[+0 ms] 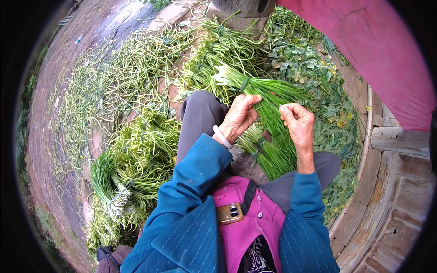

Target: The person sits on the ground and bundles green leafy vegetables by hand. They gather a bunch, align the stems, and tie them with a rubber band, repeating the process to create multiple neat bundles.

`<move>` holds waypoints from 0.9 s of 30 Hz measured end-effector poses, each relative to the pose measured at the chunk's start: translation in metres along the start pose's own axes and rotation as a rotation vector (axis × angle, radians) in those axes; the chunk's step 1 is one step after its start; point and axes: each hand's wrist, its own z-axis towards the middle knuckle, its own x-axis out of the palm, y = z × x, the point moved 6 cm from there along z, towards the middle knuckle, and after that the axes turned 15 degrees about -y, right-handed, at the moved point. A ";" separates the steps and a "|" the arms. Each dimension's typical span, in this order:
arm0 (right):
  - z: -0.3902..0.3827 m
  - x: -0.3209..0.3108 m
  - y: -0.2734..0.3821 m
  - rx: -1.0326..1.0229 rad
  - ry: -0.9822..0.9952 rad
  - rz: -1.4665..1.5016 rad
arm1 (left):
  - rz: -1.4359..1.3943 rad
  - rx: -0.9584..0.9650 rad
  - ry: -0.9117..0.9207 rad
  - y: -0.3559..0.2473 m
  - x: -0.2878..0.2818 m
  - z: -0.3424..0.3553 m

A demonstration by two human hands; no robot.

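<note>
My left hand (237, 116), a pale bangle at its wrist, grips a bundle of long green leafy stalks (280, 88) with white ends, bound by a dark green band (245, 83). My right hand (298, 125) pinches at the leaves just right of it; what sits between thumb and finger is too small to make out. More tied green bunches (275, 159) lie below my hands, between my grey-trousered legs. A phone (230, 212) rests against my pink vest.
Tangled pale stems (114, 82) spread over the ground at left, with a tied bunch (109, 186) on a pile. Several bundles (214, 50) lie ahead beside a stone post base (236, 22). Leaves (327, 91) cover the right; pink cloth (373, 54) and wooden beams (400, 141) edge it.
</note>
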 end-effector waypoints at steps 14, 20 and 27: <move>0.120 -0.201 -0.061 -0.353 -0.025 -0.945 | 0.035 -0.028 -0.003 0.005 -0.011 0.008; 0.094 -0.141 -0.033 -0.344 -0.260 -0.632 | 0.073 -0.082 0.141 0.012 -0.013 0.010; 0.027 -0.030 0.037 -0.564 -0.088 -0.425 | 0.148 -0.058 0.061 0.025 -0.028 0.025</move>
